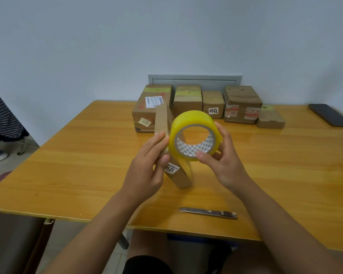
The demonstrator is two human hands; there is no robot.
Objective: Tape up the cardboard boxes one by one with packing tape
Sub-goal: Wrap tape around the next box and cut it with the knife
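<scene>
Yellow tape roll held upright against a thin cardboard box, tilted on edge above the table. Five more boxes lined along the far edge, seemingly taped already.

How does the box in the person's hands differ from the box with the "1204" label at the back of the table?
The held box is thin, flat and stands tilted on one edge, gripped by the left hand; the 1204 box is blockier and rests flat on the table, untouched. The held box has the tape roll against it, with a strip running down its side; the 1204 box stands in the back row. Both are brown cardboard with a white numbered label.
</scene>
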